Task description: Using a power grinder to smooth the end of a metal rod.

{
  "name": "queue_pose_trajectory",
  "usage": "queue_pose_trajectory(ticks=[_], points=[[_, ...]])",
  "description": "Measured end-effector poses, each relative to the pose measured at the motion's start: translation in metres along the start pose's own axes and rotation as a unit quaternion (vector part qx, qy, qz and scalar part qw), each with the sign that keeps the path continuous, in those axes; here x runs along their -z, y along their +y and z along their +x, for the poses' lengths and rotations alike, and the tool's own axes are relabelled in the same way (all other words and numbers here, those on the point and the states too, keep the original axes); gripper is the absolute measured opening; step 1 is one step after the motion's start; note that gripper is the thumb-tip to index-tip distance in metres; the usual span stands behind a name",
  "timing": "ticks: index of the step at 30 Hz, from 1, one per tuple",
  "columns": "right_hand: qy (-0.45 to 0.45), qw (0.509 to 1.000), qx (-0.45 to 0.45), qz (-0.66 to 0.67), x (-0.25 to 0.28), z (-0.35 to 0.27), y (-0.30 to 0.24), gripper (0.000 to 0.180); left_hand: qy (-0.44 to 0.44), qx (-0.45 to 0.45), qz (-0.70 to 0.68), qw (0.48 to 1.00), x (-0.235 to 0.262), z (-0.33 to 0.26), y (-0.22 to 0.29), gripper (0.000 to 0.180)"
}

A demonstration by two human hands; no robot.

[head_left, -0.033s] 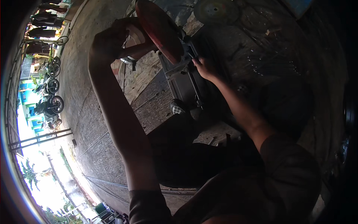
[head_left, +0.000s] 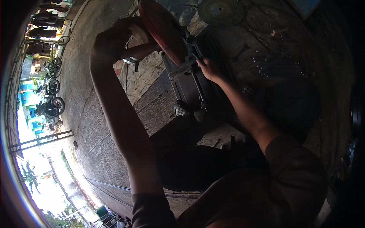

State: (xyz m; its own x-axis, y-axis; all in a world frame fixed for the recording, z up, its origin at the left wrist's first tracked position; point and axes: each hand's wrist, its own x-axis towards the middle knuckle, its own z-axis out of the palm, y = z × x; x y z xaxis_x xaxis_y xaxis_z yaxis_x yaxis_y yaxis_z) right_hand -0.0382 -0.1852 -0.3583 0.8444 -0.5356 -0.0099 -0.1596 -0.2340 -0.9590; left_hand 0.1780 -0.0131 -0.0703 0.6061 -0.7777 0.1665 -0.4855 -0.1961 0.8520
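A cut-off saw with a reddish round disc or guard (head_left: 163,32) stands on the floor in front of me. Its long grey metal base (head_left: 186,89) stretches toward my legs. My left hand (head_left: 123,36) is closed around the pale rounded body (head_left: 137,37) left of the disc; the fingers' far side is hidden. At the base's right edge, just below the disc, my right hand (head_left: 209,69) is closed on a thin dark bar, whose kind is hard to make out in the shade.
A round flat disc (head_left: 219,10) lies on the floor beyond the saw. Thin shiny rods or pieces (head_left: 279,68) lie to the right. Parked motorcycles (head_left: 51,106) and hanging dark clothes (head_left: 45,21) show at the far left, beyond a metal rail (head_left: 42,140).
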Motion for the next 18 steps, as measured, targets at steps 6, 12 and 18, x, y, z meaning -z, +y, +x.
queue_pose_trajectory(ticks=[6,12,18], points=[[-0.001,1.000,0.009,0.014,-0.002,-0.002,0.008,0.035,-0.014,0.141,-0.288,0.947,-0.007,-0.002,0.007,0.016],[0.007,1.000,0.029,-0.003,-0.012,0.001,0.010,0.035,-0.040,0.014,-0.242,0.969,0.002,0.001,-0.019,0.020],[0.049,0.995,0.067,-0.050,-0.012,-0.003,0.001,0.034,-0.072,-0.123,-0.219,0.965,0.005,-0.002,-0.036,0.023]])
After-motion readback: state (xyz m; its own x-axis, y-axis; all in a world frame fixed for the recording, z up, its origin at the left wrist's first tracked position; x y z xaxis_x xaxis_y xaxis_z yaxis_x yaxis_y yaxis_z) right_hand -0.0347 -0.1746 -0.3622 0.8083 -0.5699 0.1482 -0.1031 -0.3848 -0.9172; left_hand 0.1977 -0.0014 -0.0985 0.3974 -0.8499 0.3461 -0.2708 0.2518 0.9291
